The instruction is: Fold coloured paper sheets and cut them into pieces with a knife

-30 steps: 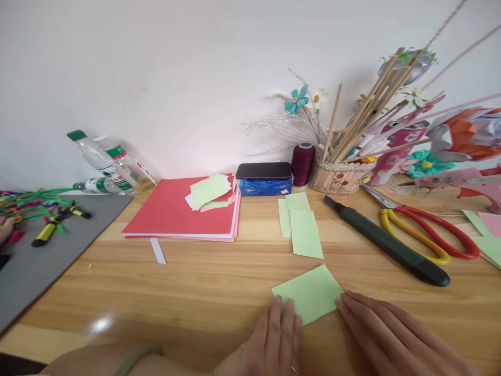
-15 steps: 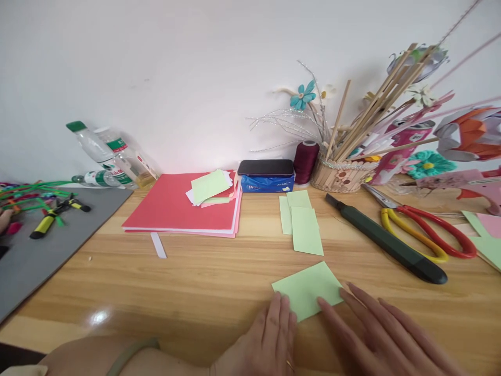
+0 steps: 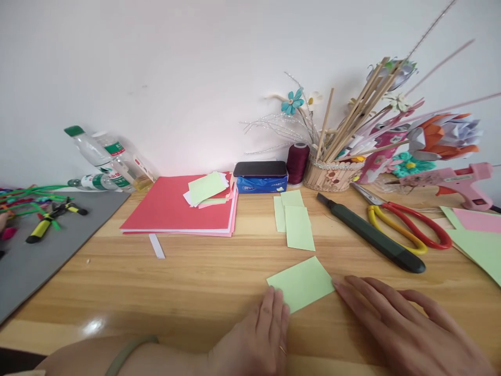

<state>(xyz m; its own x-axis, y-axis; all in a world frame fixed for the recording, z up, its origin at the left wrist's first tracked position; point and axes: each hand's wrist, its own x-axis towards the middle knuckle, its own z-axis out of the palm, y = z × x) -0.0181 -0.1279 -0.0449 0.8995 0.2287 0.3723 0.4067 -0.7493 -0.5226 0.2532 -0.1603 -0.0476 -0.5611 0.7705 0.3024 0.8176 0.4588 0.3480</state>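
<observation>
A light green paper rectangle (image 3: 303,286) lies slantwise on the wooden table in front of me. My left hand (image 3: 254,331) rests at its lower left edge, fingers stretched out and pressing the paper down. Beside its right corner lies my right hand (image 3: 403,324), flat and spread, with the index fingertip at the corner. Neither hand is wrapped around anything. Just behind, several green paper slips (image 3: 299,228) overlap one another.
A dark green utility knife (image 3: 371,235) and red-and-yellow scissors (image 3: 415,224) lie to the right, near a pink glue gun (image 3: 442,180). Red paper (image 3: 172,203) is stacked at left. Behind stand a blue tissue pack (image 3: 260,184), maroon thread (image 3: 297,164) and a stick basket (image 3: 332,176).
My right hand has slid right, its index finger leaving the paper's lower edge for the right corner. My left hand stays on the paper. The view has shifted slightly right.
</observation>
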